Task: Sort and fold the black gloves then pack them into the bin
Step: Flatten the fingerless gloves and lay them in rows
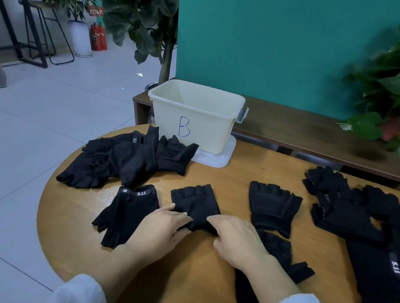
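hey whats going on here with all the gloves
A person is sorting black fingerless gloves on a round wooden table. Both hands, the left hand and the right hand, grip the near edge of one glove lying flat in the middle. More gloves lie in a left pile and a right pile, with a few singles between. The cream bin marked B stands at the far edge; no gloves show in the part of it that is visible.

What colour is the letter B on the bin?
Blue, handwritten on the cream bin, clearest in the head view.
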{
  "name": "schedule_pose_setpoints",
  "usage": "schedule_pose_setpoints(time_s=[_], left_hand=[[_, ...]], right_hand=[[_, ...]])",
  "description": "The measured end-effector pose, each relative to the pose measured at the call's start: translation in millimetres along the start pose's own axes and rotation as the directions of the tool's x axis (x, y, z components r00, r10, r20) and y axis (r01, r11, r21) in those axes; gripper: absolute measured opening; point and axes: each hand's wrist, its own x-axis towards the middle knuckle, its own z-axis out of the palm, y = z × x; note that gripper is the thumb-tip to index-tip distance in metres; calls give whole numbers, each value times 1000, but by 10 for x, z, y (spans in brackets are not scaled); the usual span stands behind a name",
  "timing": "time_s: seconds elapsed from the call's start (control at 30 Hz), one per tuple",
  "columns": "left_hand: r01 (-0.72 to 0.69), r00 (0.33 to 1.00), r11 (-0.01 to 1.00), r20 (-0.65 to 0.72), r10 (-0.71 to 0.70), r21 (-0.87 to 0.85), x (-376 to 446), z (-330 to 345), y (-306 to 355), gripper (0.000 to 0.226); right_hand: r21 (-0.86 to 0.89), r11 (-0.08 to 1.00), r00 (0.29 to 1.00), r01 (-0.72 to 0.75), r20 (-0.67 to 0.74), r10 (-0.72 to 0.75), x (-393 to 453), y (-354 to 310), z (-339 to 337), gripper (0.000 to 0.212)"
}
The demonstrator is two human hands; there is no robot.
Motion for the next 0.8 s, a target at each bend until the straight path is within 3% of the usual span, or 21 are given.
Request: schedule_pose_setpoints(time_s=[0.07,0.13,0.2,0.33,0.43,0.57,0.8], left_hand=[[72,997,990,-21,-75,-125,24,-112,62,24],[184,981,932,7,-192,-311,85,-284,116,22],[243,962,840,11,-273,-486,187,-499,174,13],[210,944,647,-22,-330,-733,444,-953,358,10],[185,948,549,0,-320,-815,537,-1199,535,12],[193,956,508,43,-292,-840,581,-1338,703,13],[227,957,551,79,-278,-803,559,-1362,951,13]], right_hand=[[81,996,998,-47,-32,50,7,35,-98,29],[293,949,985,-114,-88,146,22,54,-296,22],[491,863,967,-118,-142,213,53,87,-539,14],[791,612,950,9,-198,243,32,75,-999,16],[856,511,927,80,-252,278,-54,50,-1240,11],[887,444,910,124,-281,306,-211,68,-1413,5],[896,435,913,92,-251,323,-475,146,-1532,10]])
